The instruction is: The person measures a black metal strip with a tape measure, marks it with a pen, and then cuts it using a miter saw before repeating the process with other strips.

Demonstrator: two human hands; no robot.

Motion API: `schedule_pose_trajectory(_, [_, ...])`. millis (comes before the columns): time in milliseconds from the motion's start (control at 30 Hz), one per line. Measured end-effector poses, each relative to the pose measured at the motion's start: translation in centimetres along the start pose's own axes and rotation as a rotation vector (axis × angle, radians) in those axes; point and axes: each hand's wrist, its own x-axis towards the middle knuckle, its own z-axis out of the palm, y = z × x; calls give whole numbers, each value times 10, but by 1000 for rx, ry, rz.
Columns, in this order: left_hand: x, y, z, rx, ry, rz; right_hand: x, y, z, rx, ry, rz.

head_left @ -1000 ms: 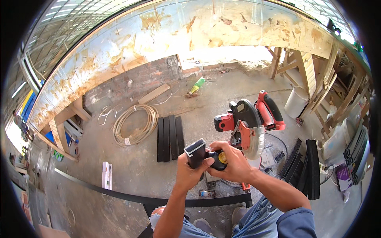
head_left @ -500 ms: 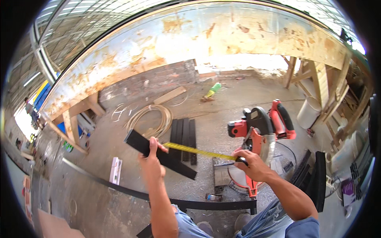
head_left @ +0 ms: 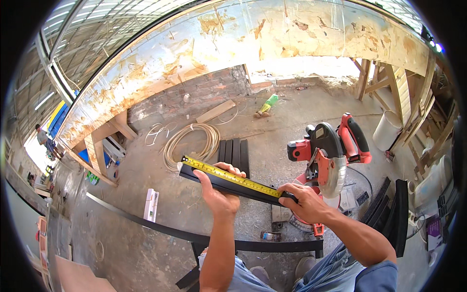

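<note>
A short black bar (head_left: 209,184) lies across my left hand (head_left: 221,193), whose fingers and thumb close round it. Along its top face runs the yellow blade of a tape measure (head_left: 233,178), with its end at the bar's far left end. My right hand (head_left: 305,202) grips the dark tape case at the bar's right end. Just beyond that hand stands a red and black miter saw (head_left: 325,151) on the floor. Several black bars (head_left: 235,153) lie side by side behind my left hand.
A coil of pale hose (head_left: 177,148) rests behind the bars. One long black strip (head_left: 160,228) curves across the floor before my feet. More black lengths (head_left: 399,214) lie at right. A white bucket (head_left: 387,130) stands near wooden trestles; a person (head_left: 46,142) is far left.
The black bar has come up level under the tape, which now lies along it instead of stretching free across to my right hand. The view has shifted slightly.
</note>
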Motion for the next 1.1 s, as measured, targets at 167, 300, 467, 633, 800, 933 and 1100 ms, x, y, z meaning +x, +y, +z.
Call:
schedule_pose_trajectory(167, [-1, 5, -5, -40, -35, 7, 1, -3, 2, -40, 3, -23])
schedule_pose_trajectory(300, [0, 4, -5, -64, -41, 4, 1, -1, 0, -56, 22, -34])
schedule_pose_trajectory(467, [5, 36, -12, -84, 2, 125, 3, -17, -8, -161, 49, -24])
schedule_pose_trajectory(633, [16, 85, -55, -184, -4, 246, -5, -12, -27, -361, 113, -36])
schedule_pose_trajectory(800, [16, 108, -80, -230, 29, 259, -10, -9, -37, -405, 152, -49])
schedule_pose_trajectory(933, [16, 115, -83, -213, 39, 269, -11, -12, -36, -438, 180, -81])
schedule_pose_trajectory(1100, [14, 116, -84, -206, 47, 259, -13, -18, -36, -406, 178, -56])
